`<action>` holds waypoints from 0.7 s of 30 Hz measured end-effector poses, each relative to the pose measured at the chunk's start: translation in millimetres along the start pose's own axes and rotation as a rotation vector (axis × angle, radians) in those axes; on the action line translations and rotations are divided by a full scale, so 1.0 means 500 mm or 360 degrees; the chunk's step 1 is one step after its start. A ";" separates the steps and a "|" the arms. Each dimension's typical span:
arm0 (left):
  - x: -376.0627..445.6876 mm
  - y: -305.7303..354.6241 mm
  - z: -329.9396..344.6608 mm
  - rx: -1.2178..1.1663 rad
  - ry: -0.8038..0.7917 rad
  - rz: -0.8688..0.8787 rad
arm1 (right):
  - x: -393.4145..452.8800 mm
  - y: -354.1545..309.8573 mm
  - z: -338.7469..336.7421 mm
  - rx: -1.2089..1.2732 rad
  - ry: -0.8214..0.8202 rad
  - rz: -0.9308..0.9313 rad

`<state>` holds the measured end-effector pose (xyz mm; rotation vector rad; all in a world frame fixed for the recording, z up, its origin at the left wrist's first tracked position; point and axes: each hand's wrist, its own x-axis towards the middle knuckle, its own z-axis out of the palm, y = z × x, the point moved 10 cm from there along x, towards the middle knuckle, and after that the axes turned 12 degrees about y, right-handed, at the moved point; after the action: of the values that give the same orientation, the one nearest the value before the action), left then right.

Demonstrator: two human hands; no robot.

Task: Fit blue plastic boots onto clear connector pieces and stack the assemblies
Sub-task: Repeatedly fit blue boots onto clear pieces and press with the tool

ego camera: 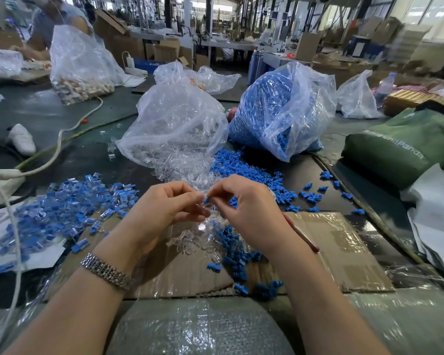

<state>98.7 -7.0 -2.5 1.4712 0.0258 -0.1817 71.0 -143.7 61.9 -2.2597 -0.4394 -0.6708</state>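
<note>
Head view — clear bag (174,124) holds clear connectors, blue-boot bag (280,108) beside it.

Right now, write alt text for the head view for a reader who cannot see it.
Two bare hands, left hand and right hand, pinch a small blue plastic boot and a clear plastic connector piece together above a flattened cardboard sheet. Finished blue-and-clear assemblies lie heaped at left.
</note>
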 end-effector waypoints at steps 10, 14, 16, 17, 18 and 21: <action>-0.011 0.017 0.019 -0.0113 -0.0262 0.0123 | 0.003 -0.004 -0.016 0.0150 0.0024 -0.0006; -0.009 0.020 0.012 -0.0113 -0.0186 0.0129 | -0.002 -0.016 -0.012 0.0144 -0.0017 -0.0041; -0.008 0.022 0.010 -0.0098 -0.0149 0.0144 | -0.003 -0.022 -0.012 0.0126 -0.0023 -0.0055; -0.008 0.022 0.009 -0.0098 -0.0136 0.0155 | -0.003 -0.023 -0.013 0.0117 -0.0029 -0.0056; -0.008 0.023 0.009 -0.0099 -0.0127 0.0167 | -0.003 -0.023 -0.012 0.0109 -0.0037 -0.0054; -0.009 0.024 0.009 -0.0070 -0.0120 0.0205 | -0.003 -0.024 -0.011 0.0080 -0.0059 -0.0049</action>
<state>95.6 -9.9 10.3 1.4165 -0.1250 -0.1308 62.0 -140.0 71.0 -2.2251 -0.5046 -0.6276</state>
